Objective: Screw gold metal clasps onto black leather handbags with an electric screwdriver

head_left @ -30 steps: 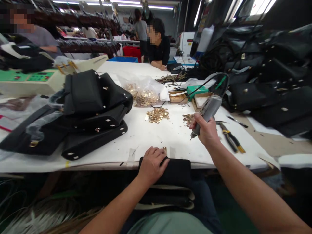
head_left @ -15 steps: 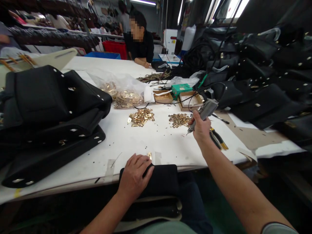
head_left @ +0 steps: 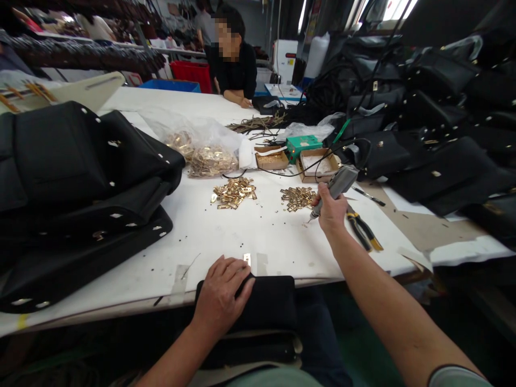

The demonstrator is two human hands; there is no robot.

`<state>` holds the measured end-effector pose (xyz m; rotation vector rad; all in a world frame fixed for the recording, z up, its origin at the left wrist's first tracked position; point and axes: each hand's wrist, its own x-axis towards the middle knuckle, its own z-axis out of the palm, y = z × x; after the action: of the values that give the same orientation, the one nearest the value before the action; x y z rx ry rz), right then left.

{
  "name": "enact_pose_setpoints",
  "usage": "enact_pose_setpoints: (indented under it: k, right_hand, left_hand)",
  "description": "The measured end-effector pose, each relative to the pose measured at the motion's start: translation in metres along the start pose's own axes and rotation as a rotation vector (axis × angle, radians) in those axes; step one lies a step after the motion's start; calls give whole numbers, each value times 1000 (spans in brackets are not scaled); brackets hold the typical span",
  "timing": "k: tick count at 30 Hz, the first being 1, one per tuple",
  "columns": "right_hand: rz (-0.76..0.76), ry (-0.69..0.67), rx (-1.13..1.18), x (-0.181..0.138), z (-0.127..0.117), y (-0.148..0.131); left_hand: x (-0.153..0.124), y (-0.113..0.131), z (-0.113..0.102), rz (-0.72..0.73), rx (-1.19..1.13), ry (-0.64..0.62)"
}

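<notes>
My left hand (head_left: 223, 285) lies over the edge of a black bag (head_left: 270, 301) at the table's front, gripping it with the thumb on top and fingers reaching forward. A small gold plate (head_left: 247, 260) sits at its fingertips. My right hand (head_left: 332, 212) is closed around a grey electric screwdriver (head_left: 341, 183), tilted with its bit down to the tabletop. By the bit lie a few tiny pieces (head_left: 305, 225), too small to make out. A pile of gold plates (head_left: 297, 198) is just left of the screwdriver, and another gold pile (head_left: 234, 193) lies farther left.
Stacked black bags (head_left: 60, 161) take up the left side, with more black bags (head_left: 427, 161) heaped right. Yellow-handled pliers (head_left: 365, 231) lie beside my right forearm. Behind are a plastic bag of gold parts (head_left: 213, 158), cardboard boxes (head_left: 272, 159) and a green box (head_left: 302, 145). A person (head_left: 236, 64) leans on the far end.
The view has shifted slightly. Both hands keep nearly the same places, with the screwdriver bit still down by the tiny pieces.
</notes>
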<state>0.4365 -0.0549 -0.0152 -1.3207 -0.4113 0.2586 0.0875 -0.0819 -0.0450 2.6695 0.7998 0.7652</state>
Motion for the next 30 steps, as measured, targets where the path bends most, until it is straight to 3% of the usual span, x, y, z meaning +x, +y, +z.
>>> enact_pose_setpoints:
  k: [8, 13, 19, 23, 30]
  right_hand:
    - [0, 5, 5, -3, 1, -2]
    - [-4, -53, 48, -15, 7, -23]
    - [178, -321, 129, -79, 32, -59]
    - [338, -488, 156, -131, 52, -63]
    - [463, -535, 152, -175, 68, -54]
  left_hand:
    - [0, 1, -2, 1, -3, 6]
    - [1, 2, -3, -15, -17, 0]
    - [-2, 6, -5, -62, -56, -34]
    - [-3, 8, -5, -86, -76, -50]
    - [-6, 6, -5, -87, -91, -71]
